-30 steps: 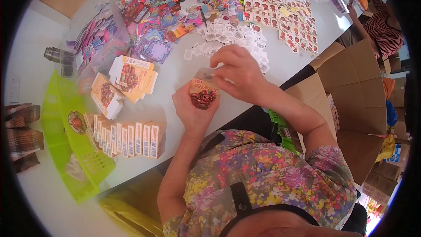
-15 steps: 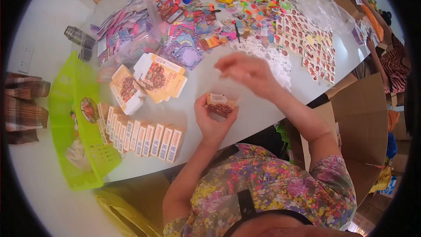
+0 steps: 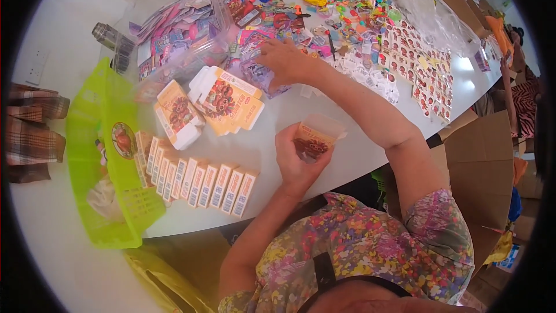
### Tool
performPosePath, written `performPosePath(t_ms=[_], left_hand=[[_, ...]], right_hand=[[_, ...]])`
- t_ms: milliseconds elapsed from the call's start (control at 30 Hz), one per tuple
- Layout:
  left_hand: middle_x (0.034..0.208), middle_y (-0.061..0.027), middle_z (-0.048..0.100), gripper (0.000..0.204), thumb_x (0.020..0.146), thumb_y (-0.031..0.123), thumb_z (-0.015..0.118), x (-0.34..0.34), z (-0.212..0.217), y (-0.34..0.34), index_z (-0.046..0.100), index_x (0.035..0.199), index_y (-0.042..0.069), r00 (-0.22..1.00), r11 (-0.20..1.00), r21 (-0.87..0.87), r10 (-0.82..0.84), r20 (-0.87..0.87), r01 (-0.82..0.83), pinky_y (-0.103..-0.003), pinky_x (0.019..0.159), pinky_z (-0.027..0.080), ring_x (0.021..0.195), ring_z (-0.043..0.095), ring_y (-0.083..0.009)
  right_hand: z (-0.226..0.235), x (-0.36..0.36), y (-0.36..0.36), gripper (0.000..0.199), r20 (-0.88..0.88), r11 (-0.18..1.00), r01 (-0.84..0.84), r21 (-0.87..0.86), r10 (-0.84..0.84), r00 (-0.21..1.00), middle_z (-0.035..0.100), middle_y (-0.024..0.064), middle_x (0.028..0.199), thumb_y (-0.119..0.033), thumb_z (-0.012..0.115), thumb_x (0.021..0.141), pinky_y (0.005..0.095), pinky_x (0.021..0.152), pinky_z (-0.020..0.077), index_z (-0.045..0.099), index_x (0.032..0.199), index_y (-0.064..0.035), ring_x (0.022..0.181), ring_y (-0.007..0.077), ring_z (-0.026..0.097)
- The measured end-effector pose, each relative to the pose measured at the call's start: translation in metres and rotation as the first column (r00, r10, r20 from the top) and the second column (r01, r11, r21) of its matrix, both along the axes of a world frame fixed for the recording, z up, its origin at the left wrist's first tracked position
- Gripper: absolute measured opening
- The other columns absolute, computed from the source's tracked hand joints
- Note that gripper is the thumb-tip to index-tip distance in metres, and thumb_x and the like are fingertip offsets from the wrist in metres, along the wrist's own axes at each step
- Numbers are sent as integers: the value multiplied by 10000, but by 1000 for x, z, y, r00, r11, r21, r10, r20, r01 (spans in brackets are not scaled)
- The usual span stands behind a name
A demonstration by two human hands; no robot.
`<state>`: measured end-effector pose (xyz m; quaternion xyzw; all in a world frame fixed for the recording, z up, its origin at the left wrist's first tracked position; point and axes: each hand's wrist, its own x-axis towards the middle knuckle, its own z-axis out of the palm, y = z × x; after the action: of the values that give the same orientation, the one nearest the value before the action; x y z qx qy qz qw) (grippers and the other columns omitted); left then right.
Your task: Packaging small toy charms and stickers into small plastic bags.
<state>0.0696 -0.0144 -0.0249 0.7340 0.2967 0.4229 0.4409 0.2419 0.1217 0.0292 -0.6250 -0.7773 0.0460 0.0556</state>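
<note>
My left hand (image 3: 296,159) is closed round a small orange and brown printed carton (image 3: 315,142), its top flaps standing up. Farther off, my right hand (image 3: 284,62) reaches over a pile of purple printed cards (image 3: 258,72), with fingers apart and touching or just above them. Left of my hands lie flattened or part-folded cartons (image 3: 226,101) of the same print. Nearer the front, a slanting row of filled-out cartons (image 3: 202,185) stands on the white table.
A lime green basket (image 3: 107,156) stands at the left, by a clear plastic bin (image 3: 174,40) of packets. Small colourful trinkets (image 3: 324,0) cover the far side. Sticker sheets (image 3: 425,75) lie at the right, and a large open cardboard box (image 3: 478,168) stands beyond the table edge.
My right hand has moved left and away, from above the carton to the purple cards. The carton in my left hand has tipped, showing its open top. The whole view has shifted slightly.
</note>
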Motion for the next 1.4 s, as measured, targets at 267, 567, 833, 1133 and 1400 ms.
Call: performPosePath(t_ms=[267,567,833,1133,1400], left_hand=[[1137,-110,469,795,645,53,854,3,-6,0,374,1276,-14,997,995,66,75,15,-76,-306,832,497,994,544,-180],[1057,-130,523,738,600,105,859,2,0,-3,487,1233,25,984,985,62,155,84,-161,-371,780,470,960,520,-287],[1049,-130,531,716,595,103,856,3,3,0,495,1209,32,984,977,124,171,54,-176,-380,793,462,962,520,-291],[1066,-116,507,723,611,60,849,4,2,-5,471,1227,24,990,994,-21,109,88,-108,-334,763,493,946,537,-234],[1142,-102,531,791,639,-18,839,0,-2,-7,371,1274,27,957,979,-164,-71,282,121,-271,730,529,919,598,-170]], right_hand=[[10,27,-43,423,-457,965,262,-27,-245,855,627,75,867,-232,797,663,371,729,464,598,982,-40,868,214,615],[69,-3,-177,188,-837,896,408,173,-85,541,670,32,807,-13,733,794,229,638,500,620,944,-1,716,77,624],[62,-5,-192,136,-845,774,566,283,-79,529,678,38,764,-32,749,781,238,598,493,652,874,-10,666,81,622],[39,-15,-186,262,-400,766,182,617,106,910,658,81,947,-31,764,644,332,628,518,703,896,-67,780,260,617],[20,-5,-203,436,-181,780,-71,621,232,956,591,72,1210,-177,720,714,402,845,443,660,1145,-155,1004,259,579]])
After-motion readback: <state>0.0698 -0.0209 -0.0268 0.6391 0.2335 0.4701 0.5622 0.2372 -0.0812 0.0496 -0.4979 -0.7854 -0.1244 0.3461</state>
